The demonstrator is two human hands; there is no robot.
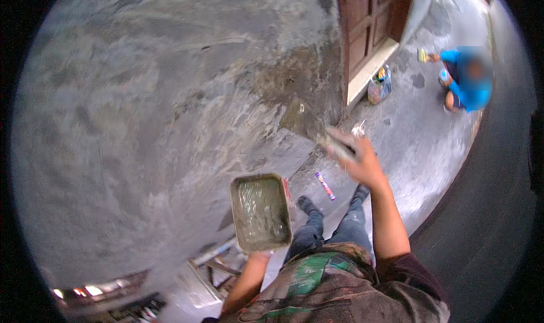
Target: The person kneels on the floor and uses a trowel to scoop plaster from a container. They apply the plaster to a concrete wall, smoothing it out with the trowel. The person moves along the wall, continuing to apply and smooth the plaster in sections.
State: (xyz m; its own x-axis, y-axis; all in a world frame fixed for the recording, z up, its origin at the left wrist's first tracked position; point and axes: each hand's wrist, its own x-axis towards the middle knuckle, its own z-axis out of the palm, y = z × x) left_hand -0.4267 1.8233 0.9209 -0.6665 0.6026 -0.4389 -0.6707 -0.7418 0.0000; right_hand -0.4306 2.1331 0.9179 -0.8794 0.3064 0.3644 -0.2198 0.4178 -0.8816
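Note:
My left hand [259, 255] holds a rectangular tray [233, 204] of wet, grey-green mixture [260, 212] from beneath its near end, at the lower middle. My right hand [358, 163] grips the handle of a flat, broad trowel [300, 119], blurred by motion, whose grey-smeared blade is at the mottled grey wall [141, 85], near a darker patch beside the doorway. Whether the blade touches the wall I cannot tell.
A brown door [368, 23] has a pale sill, beside it a plastic bag [379, 88]. A person in blue [470, 96] squats at right. A purple wrapper [326, 187] lies by my feet. A low frame [211, 272] stands lower left.

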